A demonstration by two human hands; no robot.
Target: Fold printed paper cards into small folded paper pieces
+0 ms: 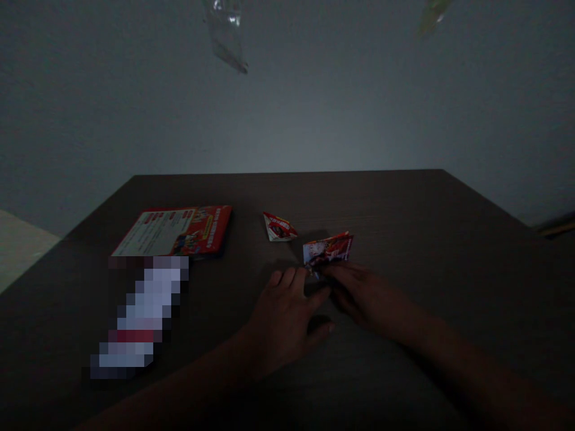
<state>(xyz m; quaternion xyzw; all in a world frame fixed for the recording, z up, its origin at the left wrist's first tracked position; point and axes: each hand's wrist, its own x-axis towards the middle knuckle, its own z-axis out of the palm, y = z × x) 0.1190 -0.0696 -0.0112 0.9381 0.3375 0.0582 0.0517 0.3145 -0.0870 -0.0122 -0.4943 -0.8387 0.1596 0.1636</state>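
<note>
Near the middle of the dark table stands a folded, colourfully printed piece of paper [329, 248], with a red and white picture on its face. The fingers of my right hand [371, 296] are bent around its lower edge, which they partly cover. My left hand [285, 314] lies palm down beside it, with index finger and thumb stretched apart toward the right hand. Its other fingertips rest close to the paper's lower left corner; whether they touch it I cannot tell. Behind the left hand sits a smaller folded red and white paper piece [279, 228].
A flat red and white printed pack or booklet [193, 233] lies at the left of the table [381, 203]. In front of it is a long pale object [146, 311], blurred into blocks. A pale wall [332, 108] rises behind, with clear plastic [227, 36] on it.
</note>
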